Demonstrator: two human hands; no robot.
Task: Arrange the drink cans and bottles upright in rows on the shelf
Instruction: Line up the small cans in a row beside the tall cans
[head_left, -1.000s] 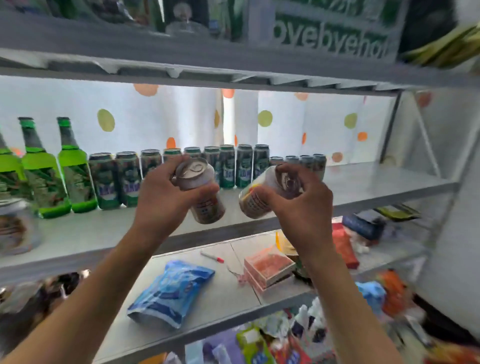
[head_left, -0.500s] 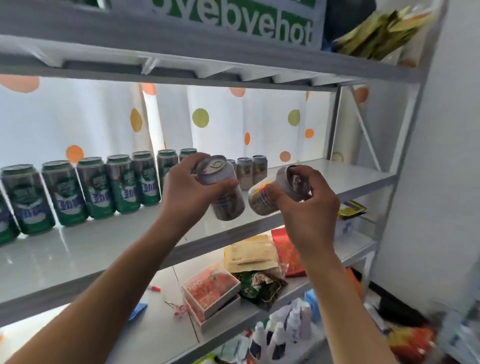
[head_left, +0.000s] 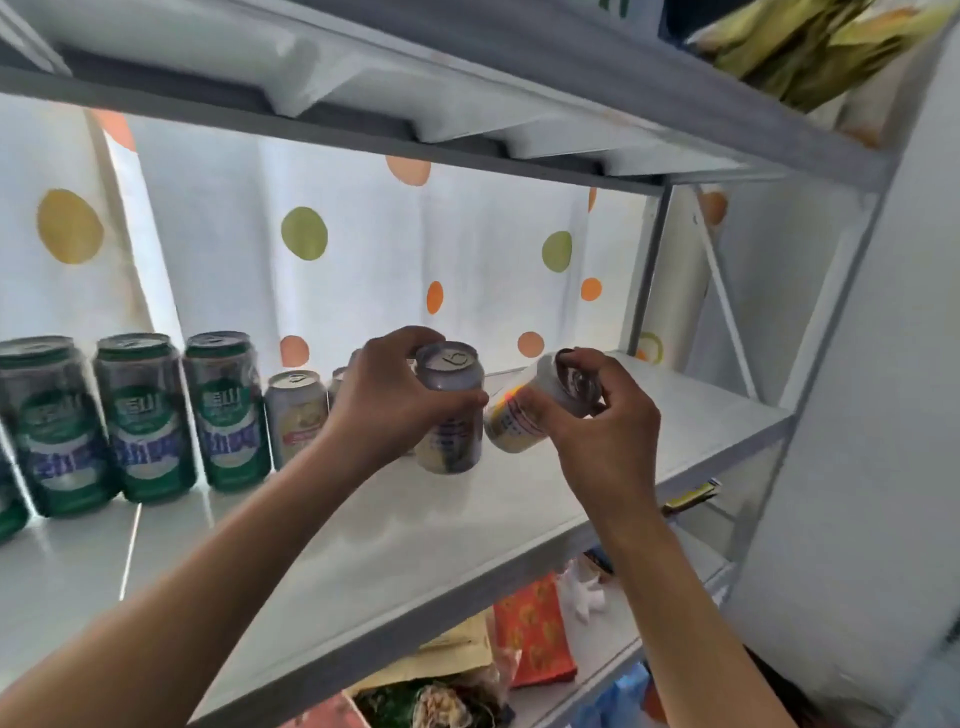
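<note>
Lining white shelf (head_left: 363, 545) before dotted curtain (head_left: 415, 249): green cans (head_left: 140, 415).

left hand (head_left: 387, 402) gripping upright can (head_left: 449, 410) over shelf (head_left: 363, 545); right hand (head_left: 605, 423) gripping tilted can (head_left: 524, 415), right of green cans (head_left: 140, 415).

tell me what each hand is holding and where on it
Left hand grips a silver can round its upper side; right hand holds a tilted pale can by its top end.
</note>
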